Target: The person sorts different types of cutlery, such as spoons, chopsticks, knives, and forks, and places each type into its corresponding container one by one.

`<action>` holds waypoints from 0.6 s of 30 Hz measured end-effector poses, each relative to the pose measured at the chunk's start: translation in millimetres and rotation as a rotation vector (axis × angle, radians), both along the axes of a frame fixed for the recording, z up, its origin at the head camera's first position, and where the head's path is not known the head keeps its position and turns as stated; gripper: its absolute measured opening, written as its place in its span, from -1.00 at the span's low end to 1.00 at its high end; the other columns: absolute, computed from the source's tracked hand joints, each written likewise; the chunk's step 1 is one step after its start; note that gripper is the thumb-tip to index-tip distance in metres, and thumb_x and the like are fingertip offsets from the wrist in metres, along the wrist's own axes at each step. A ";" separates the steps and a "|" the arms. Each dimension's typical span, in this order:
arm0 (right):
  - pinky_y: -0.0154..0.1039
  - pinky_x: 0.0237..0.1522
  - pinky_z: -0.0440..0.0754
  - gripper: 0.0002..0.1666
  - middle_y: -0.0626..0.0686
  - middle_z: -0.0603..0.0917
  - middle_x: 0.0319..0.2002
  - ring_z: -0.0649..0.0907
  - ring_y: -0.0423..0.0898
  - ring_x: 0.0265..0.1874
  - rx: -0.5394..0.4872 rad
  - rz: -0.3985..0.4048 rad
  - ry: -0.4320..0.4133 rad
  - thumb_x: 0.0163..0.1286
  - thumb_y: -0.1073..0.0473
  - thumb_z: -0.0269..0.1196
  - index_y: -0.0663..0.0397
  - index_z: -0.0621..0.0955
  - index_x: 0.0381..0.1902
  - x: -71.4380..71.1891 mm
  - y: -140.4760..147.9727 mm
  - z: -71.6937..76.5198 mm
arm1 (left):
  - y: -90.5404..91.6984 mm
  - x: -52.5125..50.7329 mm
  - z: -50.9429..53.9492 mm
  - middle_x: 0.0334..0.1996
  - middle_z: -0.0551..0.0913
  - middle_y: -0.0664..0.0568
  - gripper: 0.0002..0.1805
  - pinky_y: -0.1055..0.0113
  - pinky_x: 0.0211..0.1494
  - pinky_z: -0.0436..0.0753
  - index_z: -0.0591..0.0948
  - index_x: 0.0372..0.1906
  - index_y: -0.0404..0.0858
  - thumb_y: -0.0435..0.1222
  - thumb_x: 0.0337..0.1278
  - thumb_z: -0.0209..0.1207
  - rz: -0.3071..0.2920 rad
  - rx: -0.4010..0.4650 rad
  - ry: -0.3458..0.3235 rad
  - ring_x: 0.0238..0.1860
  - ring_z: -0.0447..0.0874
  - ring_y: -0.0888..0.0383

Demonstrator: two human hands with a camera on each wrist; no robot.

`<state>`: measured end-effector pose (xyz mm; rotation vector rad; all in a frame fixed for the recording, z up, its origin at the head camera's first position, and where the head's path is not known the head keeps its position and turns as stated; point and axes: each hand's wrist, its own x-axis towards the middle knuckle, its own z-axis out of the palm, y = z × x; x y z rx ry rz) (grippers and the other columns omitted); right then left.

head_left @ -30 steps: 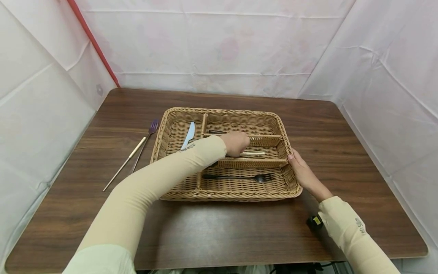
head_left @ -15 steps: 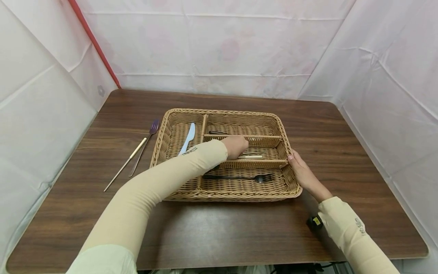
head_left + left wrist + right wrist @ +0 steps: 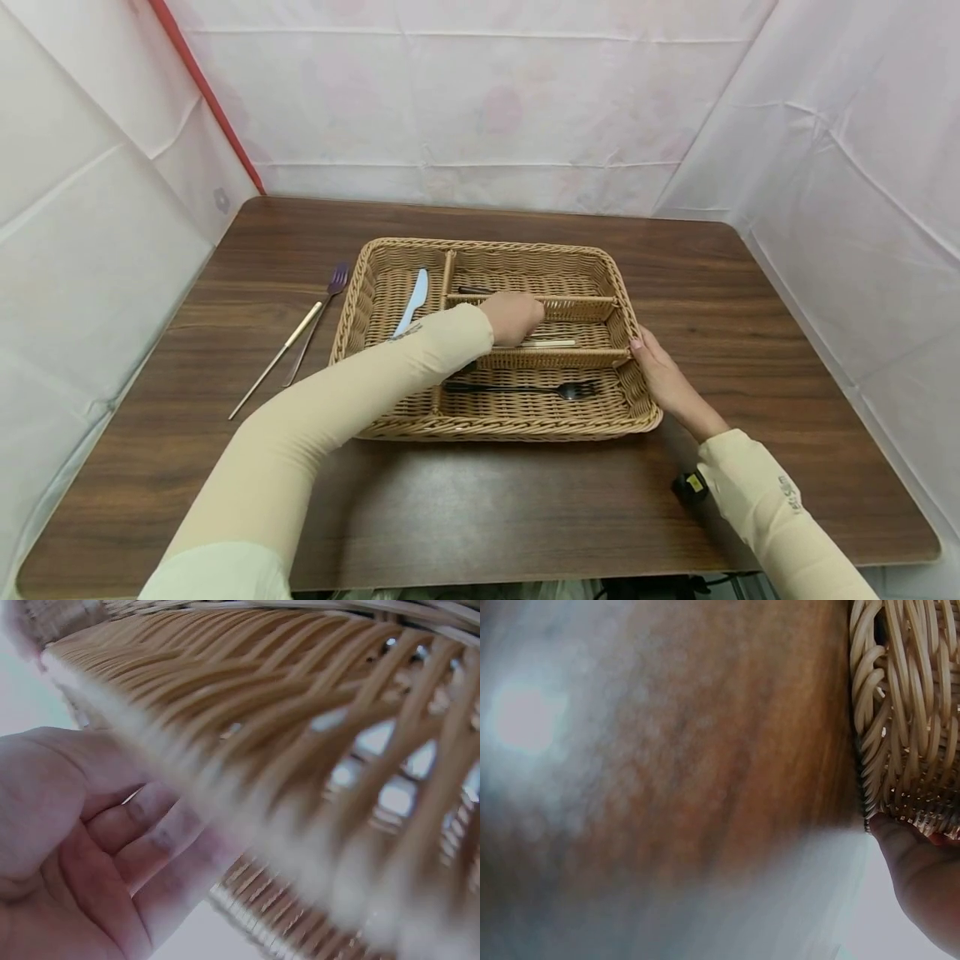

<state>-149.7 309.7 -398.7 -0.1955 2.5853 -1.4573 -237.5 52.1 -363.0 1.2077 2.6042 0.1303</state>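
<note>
In the head view a wicker cutlery basket (image 3: pixel 547 429) with divided compartments sits mid-table. My left hand (image 3: pixel 514 318) reaches into its middle right compartment with curled fingers, at thin pale-ended chopsticks (image 3: pixel 551 343) that stick out to its right. In the left wrist view the fingers (image 3: pixel 161 847) bend behind a woven divider (image 3: pixel 225 697), which hides the fingertips. My right hand (image 3: pixel 660 372) grips the basket's right rim; in the right wrist view its thumb (image 3: pixel 896 840) presses on the wicker wall (image 3: pixel 907 690).
A light blue knife (image 3: pixel 415 298) lies in the left compartment and a black fork (image 3: pixel 573 390) in the front one. Part of a dark utensil (image 3: pixel 474 290) shows at the back. Left of the basket, a purple fork (image 3: pixel 337 279) and a cream-handled chopstick (image 3: pixel 292 333) lie on the table.
The chopsticks have come slightly lower and left within the middle compartment, along with a small shift of my left hand. My right hand has stayed on the rim.
</note>
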 end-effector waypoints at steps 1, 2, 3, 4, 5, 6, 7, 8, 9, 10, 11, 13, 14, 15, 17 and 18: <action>0.20 0.33 -0.05 -0.37 0.44 -0.03 0.41 0.01 0.29 0.38 0.001 -0.002 0.001 0.59 0.12 -0.34 0.36 -0.13 0.46 0.1 0.3 0.3 | -2.5 0.4 3.9 -0.62 0.33 0.12 -0.69 0.42 -0.47 0.36 0.43 -0.58 -0.17 -0.53 0.25 0.01 0.010 0.009 0.016 -0.56 0.22 0.24; 0.20 0.33 -0.05 -0.37 0.44 -0.03 0.41 0.01 0.29 0.38 0.000 -0.002 0.001 0.59 0.12 -0.34 0.35 -0.13 0.46 0.0 0.6 0.4 | -5.5 -0.1 7.2 -0.61 0.31 0.12 -0.66 0.42 -0.48 0.34 0.38 -0.61 -0.16 -0.57 0.18 -0.01 0.020 0.026 0.033 -0.56 0.20 0.24; 0.20 0.33 -0.05 -0.37 0.44 -0.03 0.41 0.01 0.28 0.38 -0.001 -0.003 0.002 0.59 0.12 -0.34 0.35 -0.13 0.46 0.0 0.9 0.6 | -9.7 -0.5 11.4 -0.60 0.32 0.13 -0.66 0.42 -0.49 0.36 0.35 -0.62 -0.14 -0.59 0.13 -0.01 0.032 0.045 0.050 -0.55 0.21 0.24; 0.19 0.33 -0.06 -0.37 0.44 -0.03 0.41 0.01 0.28 0.39 -0.003 -0.001 0.002 0.59 0.12 -0.34 0.35 -0.13 0.46 -0.3 0.8 0.5 | -15.5 -1.0 15.7 -0.61 0.32 0.12 -0.66 0.42 -0.49 0.36 0.33 -0.64 -0.14 -0.60 0.05 -0.03 0.046 0.063 0.057 -0.55 0.20 0.24; 0.18 0.34 -0.07 -0.37 0.43 -0.03 0.41 0.01 0.27 0.39 -0.004 0.000 0.004 0.59 0.12 -0.34 0.36 -0.13 0.46 -0.5 0.7 0.5 | -22.4 -1.3 20.2 -0.63 0.32 0.12 -0.66 0.41 -0.52 0.36 0.34 -0.66 -0.14 -0.61 -0.01 -0.03 0.061 0.089 0.063 -0.57 0.21 0.24; 0.18 0.34 -0.07 -0.37 0.44 -0.03 0.41 0.01 0.27 0.39 -0.004 0.002 0.004 0.59 0.13 -0.34 0.36 -0.13 0.46 -1.0 0.8 0.6 | -30.2 -1.8 24.4 -0.56 0.44 0.12 -0.71 0.38 -0.46 0.45 0.45 -0.61 -0.16 -0.59 0.00 0.00 0.081 0.114 0.072 -0.52 0.32 0.24; 0.19 0.34 -0.06 -0.37 0.44 -0.02 0.41 0.01 0.28 0.38 -0.004 0.004 0.006 0.59 0.13 -0.34 0.36 -0.13 0.45 -1.4 0.9 0.8 | -38.3 -2.4 28.6 -0.56 0.47 0.12 -0.74 0.37 -0.44 0.47 0.46 -0.60 -0.18 -0.56 0.01 0.03 0.103 0.130 0.078 -0.52 0.36 0.24; 0.19 0.34 -0.06 -0.37 0.45 -0.02 0.41 0.01 0.28 0.38 -0.003 0.006 0.009 0.59 0.13 -0.34 0.37 -0.13 0.45 -2.0 1.3 0.7 | -47.3 -3.6 31.7 -0.55 0.52 0.12 -0.76 0.35 -0.43 0.49 0.53 -0.58 -0.18 -0.54 0.03 0.04 0.124 0.151 0.080 -0.51 0.41 0.23; 0.19 0.34 -0.07 -0.37 0.45 -0.02 0.40 0.01 0.28 0.38 -0.001 0.006 0.011 0.59 0.13 -0.34 0.37 -0.13 0.45 -2.5 1.5 0.7 | -57.6 -4.7 34.5 -0.48 0.60 0.11 -0.80 0.30 -0.37 0.54 0.61 -0.49 -0.18 -0.51 0.06 0.07 0.146 0.164 0.087 -0.46 0.50 0.21; 0.19 0.34 -0.07 -0.37 0.45 -0.02 0.40 0.02 0.29 0.38 0.000 0.005 0.011 0.59 0.13 -0.34 0.38 -0.13 0.45 -2.9 1.7 0.7 | -68.2 -6.0 36.9 -0.43 0.65 0.08 -0.82 0.28 -0.33 0.58 0.66 -0.43 -0.21 -0.49 0.07 0.09 0.168 0.177 0.085 -0.42 0.56 0.19; 0.19 0.33 -0.07 -0.37 0.46 -0.02 0.40 0.02 0.29 0.38 0.001 0.004 0.013 0.59 0.13 -0.34 0.38 -0.13 0.45 -3.3 1.8 0.7 | -79.4 -7.3 39.1 -0.37 0.68 0.06 -0.83 0.24 -0.29 0.60 0.69 -0.36 -0.20 -0.46 0.10 0.11 0.192 0.188 0.085 -0.37 0.61 0.16; 0.20 0.33 -0.06 -0.37 0.46 -0.01 0.40 0.02 0.30 0.37 0.004 0.001 0.014 0.59 0.13 -0.34 0.39 -0.12 0.44 -3.9 2.0 0.5 | -103.0 -10.2 41.7 -0.28 0.70 0.00 -0.83 0.15 -0.22 0.61 0.70 -0.27 -0.22 -0.43 0.12 0.13 0.245 0.197 0.091 -0.30 0.63 0.09; 0.20 0.33 -0.06 -0.37 0.46 -0.01 0.40 0.02 0.29 0.37 0.005 0.000 0.014 0.59 0.13 -0.34 0.40 -0.12 0.44 -4.1 2.1 0.3 | -115.6 -11.5 42.5 -0.29 0.69 -0.01 -0.84 0.11 -0.23 0.60 0.69 -0.27 -0.22 -0.42 0.12 0.13 0.275 0.200 0.088 -0.30 0.63 0.07; 0.19 0.33 -0.06 -0.37 0.46 -0.01 0.40 0.02 0.29 0.37 0.004 -0.001 0.014 0.59 0.12 -0.34 0.40 -0.12 0.44 -4.2 2.2 0.2 | -128.0 -12.4 43.1 -0.28 0.69 -0.02 -0.85 0.07 -0.21 0.59 0.69 -0.25 -0.23 -0.40 0.13 0.14 0.305 0.201 0.088 -0.29 0.63 0.05; 0.19 0.33 -0.06 -0.37 0.46 -0.01 0.40 0.03 0.29 0.37 0.001 0.001 0.015 0.59 0.13 -0.33 0.40 -0.12 0.44 -4.3 2.5 0.1 | -153.1 -13.2 43.2 -0.30 0.68 -0.04 -0.84 -0.01 -0.22 0.57 0.69 -0.25 -0.24 -0.38 0.13 0.12 0.370 0.199 0.079 -0.32 0.61 0.03; 0.19 0.33 -0.07 -0.37 0.46 -0.01 0.40 0.02 0.29 0.37 0.001 0.001 0.014 0.59 0.13 -0.33 0.40 -0.12 0.44 -4.4 2.8 0.2 | -165.4 -13.5 42.2 -0.30 0.68 -0.04 -0.83 -0.05 -0.23 0.55 0.69 -0.24 -0.23 -0.36 0.12 0.12 0.399 0.195 0.079 -0.31 0.61 0.02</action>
